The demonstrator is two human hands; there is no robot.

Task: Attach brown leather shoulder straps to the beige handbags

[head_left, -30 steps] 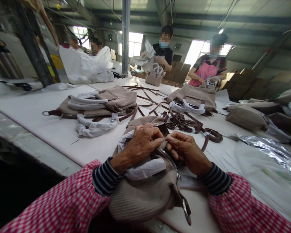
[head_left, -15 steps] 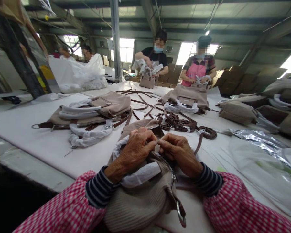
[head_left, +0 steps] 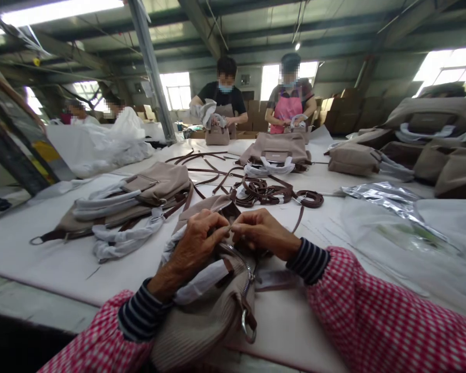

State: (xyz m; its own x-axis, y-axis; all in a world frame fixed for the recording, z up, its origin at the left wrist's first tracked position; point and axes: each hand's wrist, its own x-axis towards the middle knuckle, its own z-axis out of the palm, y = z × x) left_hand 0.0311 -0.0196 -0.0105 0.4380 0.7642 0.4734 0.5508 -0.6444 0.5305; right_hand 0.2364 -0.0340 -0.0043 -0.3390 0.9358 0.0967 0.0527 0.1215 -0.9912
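A taupe handbag (head_left: 202, 321) lies on the table in front of me, its metal zipper (head_left: 243, 259) unzipped and a metal ring (head_left: 247, 326) at its near end. White wrapping covers the bag's handle (head_left: 202, 282). Over the opening, my left hand (head_left: 196, 241) is closed, thumb and index finger pinched together. Facing it, my right hand (head_left: 262, 230) pinches too, the fingertips of both hands nearly meeting. Whatever sits between them is too small to make out.
Another taupe handbag (head_left: 159, 181) with wrapped handles lies left. Coiled brown straps (head_left: 264, 192) and a further handbag (head_left: 274, 147) lie beyond. Bags are piled (head_left: 431, 124) at right, near plastic sheeting (head_left: 404, 233). Two people (head_left: 221, 103) handle bags across the table (head_left: 124, 280).
My view has turned right and tilted, so the scene sits further left. Both hands keep their pinch over the bag opening. Across the table, a person's hands and grey paper have shifted.
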